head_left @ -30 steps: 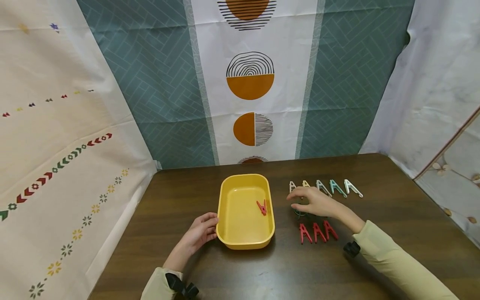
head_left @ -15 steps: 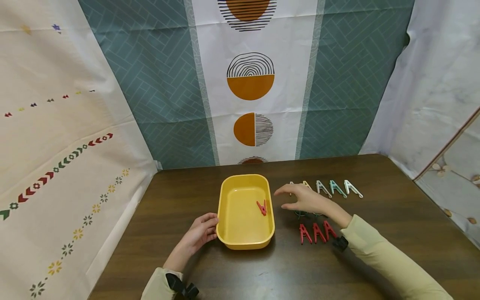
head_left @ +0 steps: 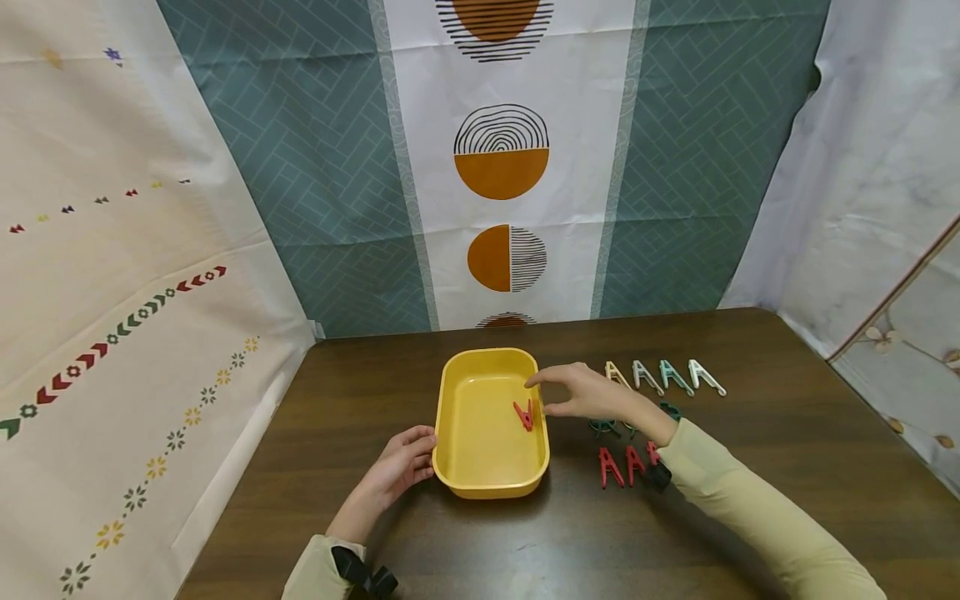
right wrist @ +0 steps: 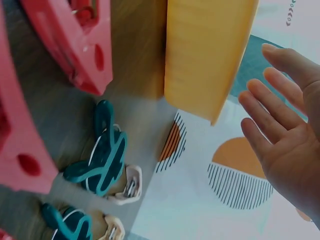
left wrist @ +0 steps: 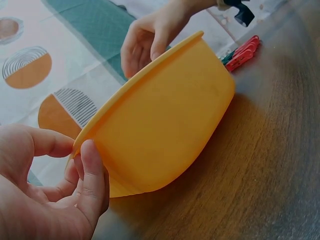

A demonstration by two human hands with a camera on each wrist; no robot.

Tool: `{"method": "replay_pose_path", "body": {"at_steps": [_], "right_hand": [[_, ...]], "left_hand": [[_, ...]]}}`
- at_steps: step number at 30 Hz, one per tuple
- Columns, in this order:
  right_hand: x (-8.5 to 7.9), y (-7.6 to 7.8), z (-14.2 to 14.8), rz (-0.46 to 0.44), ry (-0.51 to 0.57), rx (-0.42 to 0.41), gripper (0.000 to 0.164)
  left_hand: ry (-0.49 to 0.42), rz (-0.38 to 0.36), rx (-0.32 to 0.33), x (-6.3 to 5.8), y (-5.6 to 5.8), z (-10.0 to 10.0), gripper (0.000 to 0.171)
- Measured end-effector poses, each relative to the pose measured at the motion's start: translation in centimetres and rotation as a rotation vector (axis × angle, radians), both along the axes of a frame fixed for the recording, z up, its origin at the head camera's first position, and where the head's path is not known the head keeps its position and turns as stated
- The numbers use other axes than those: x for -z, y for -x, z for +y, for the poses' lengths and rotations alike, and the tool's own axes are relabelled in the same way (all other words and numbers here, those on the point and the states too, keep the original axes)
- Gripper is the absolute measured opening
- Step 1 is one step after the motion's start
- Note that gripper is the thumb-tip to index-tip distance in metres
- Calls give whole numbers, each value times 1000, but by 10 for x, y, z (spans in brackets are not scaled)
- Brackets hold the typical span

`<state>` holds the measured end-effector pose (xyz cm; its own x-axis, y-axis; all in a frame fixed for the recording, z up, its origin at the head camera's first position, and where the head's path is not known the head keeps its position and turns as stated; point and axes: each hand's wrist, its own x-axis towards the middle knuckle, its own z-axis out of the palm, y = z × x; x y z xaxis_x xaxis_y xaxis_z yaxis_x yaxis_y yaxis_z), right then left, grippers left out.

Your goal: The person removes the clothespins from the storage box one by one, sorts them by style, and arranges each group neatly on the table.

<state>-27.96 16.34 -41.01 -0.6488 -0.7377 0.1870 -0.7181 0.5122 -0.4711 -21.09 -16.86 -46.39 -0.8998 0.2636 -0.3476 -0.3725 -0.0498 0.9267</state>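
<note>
A yellow plastic tub stands mid-table with one red clothespin lying inside it. My left hand pinches the tub's left rim, as the left wrist view also shows. Over the tub's right rim is my right hand, its fingers spread and nothing seen between them. To the right lie red clothespins, dark green clips with wire loops, and a back row of pale, yellow and teal clothespins. My right hand and sleeve hide part of these rows.
The dark wooden table ends in front of a teal and white patterned cloth. Cream cloth hangs along the left side, and another pale cloth hangs on the right. The right sleeve crosses over the table.
My right hand has moved left from above the clip rows to the tub's right rim. The left hand and the tub have stayed in place.
</note>
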Motion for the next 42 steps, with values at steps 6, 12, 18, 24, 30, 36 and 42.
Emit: {"method": "replay_pose_path", "body": {"at_steps": [6, 12, 18, 24, 30, 36, 42], "right_hand": [[2, 9, -11, -32, -30, -16, 46], [6, 17, -20, -72, -35, -37, 50], [5, 22, -31, -135, -65, -54, 53], [1, 26, -45, -178, -193, -62, 56], [2, 28, -56, -150, -347, -40, 58], [4, 27, -66, -107, -436, -19, 56], [9, 27, -71, 6, -528, -3, 45]], "left_hand": [[-5, -1, -2, 0, 0, 0, 32], [-14, 0, -4, 1, 0, 0, 32], [-7, 1, -8, 0, 0, 0, 31], [-8, -5, -16, 1, 0, 0, 31], [0, -4, -16, 0, -1, 2, 32], [8, -6, -15, -1, -2, 2, 33], [14, 0, -11, 0, -2, 4, 31]]}}
